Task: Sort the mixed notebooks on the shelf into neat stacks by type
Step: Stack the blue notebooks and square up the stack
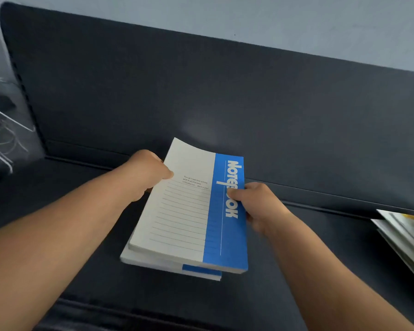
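A white and blue notebook [187,211] with "Notebook" printed on its blue band lies atop a small stack of like notebooks [172,267] on the dark sofa seat. My left hand [146,174] grips its left edge, thumb on the cover. Along the blue right edge, my right hand [256,206] pinches it with the thumb on top. The top notebook sits skewed a little to the right of those beneath. A second pile of mixed notebooks [406,235] lies at the right edge, partly cut off.
The dark sofa seat [93,271] and its backrest [201,91] fill the view. A grey fringed cushion [3,111] leans at the far left. A pale wall [273,17] runs above the backrest.
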Demonstrator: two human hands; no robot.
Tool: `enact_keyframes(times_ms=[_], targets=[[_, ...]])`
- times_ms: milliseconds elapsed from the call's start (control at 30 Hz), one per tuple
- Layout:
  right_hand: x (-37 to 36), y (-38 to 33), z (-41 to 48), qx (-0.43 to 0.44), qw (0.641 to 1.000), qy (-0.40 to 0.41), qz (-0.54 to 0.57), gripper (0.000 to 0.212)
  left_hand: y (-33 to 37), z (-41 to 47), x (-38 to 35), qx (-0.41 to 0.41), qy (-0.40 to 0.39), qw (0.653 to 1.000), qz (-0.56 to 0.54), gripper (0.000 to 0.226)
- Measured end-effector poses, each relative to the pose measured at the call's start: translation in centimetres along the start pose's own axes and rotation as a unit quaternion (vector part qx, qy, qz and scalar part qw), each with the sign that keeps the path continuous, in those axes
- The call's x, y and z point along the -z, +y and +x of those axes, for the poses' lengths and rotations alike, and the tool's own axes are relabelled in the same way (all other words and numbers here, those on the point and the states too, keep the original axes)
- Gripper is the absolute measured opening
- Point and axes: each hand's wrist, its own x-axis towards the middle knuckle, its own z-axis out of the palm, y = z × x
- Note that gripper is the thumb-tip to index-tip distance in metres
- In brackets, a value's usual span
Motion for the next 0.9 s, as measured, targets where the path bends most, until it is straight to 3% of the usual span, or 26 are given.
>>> enact_keyframes(times_ms=[333,533,900], targets=[[-2.9,1.4,1.6,-0.025,0.993,0.077,-0.088,0.011,-3.0,3.7,-0.6,0.006,-0.011,0.998,0.057,0.018],[-3.5,1.8,1.8,-0.043,0.983,0.091,-0.152,0.021,-4.5,4.4,-1.3,0.018,-0.008,0.997,0.081,0.016],[-4.3,2.3,1.4,-0.018,0.97,0.099,-0.223,0.014,-5.6,4.8,-1.5,-0.001,0.003,0.996,0.094,0.009]])
